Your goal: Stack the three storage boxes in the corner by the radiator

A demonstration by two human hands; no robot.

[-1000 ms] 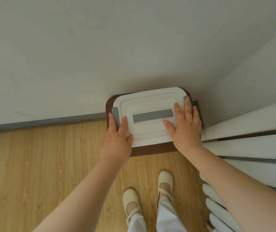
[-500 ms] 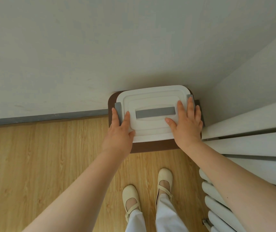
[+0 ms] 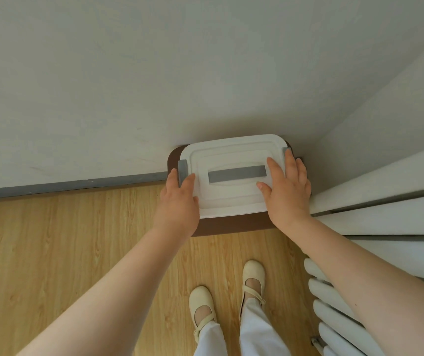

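A white storage box (image 3: 234,155) with a grey handle strip and grey side clips sits on top of a larger brown box (image 3: 231,224) in the corner. Only the brown box's rim shows around it. My left hand (image 3: 178,201) grips the white box's left front corner, thumb on the lid near the grey clip. My right hand (image 3: 286,188) lies flat on the lid's right side, fingers spread toward the right clip. Whatever lies under the brown box is hidden.
A white radiator (image 3: 344,304) runs along the right, with a white sill (image 3: 385,181) above it close to my right arm. The grey wall (image 3: 154,86) and its grey skirting (image 3: 64,185) stand behind the boxes. My feet (image 3: 227,291) stand on the wooden floor.
The white box has slid back toward the wall and slightly right, with both hands following it. More of the brown box's front rim shows now.
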